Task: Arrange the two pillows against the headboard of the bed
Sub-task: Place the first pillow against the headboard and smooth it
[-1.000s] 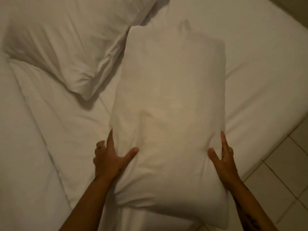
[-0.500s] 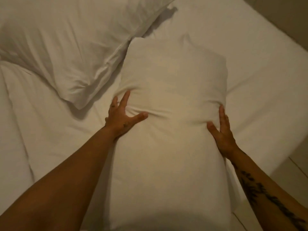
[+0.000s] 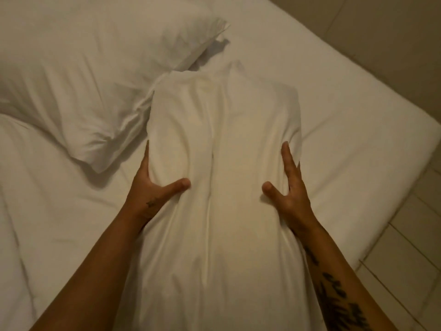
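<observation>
A long white pillow (image 3: 224,144) lies lengthwise in front of me on the white bed (image 3: 346,120). My left hand (image 3: 150,187) grips its left side, thumb pressed into the top. On the right side, my right hand (image 3: 290,187) grips the pillow the same way, fingers along the edge. The pillow is squeezed between both hands and a crease runs down its middle. A second white pillow (image 3: 95,75) lies slanted at the upper left, its near edge touching the held pillow. No headboard shows.
The mattress corner (image 3: 427,139) is at the right, with beige floor tiles (image 3: 410,225) beyond it. A rumpled white sheet (image 3: 47,211) covers the bed to my left.
Both hands slid from the pillow's near end up to its middle and squeezed inward, raising a lengthwise crease. The view moved forward over the bed.
</observation>
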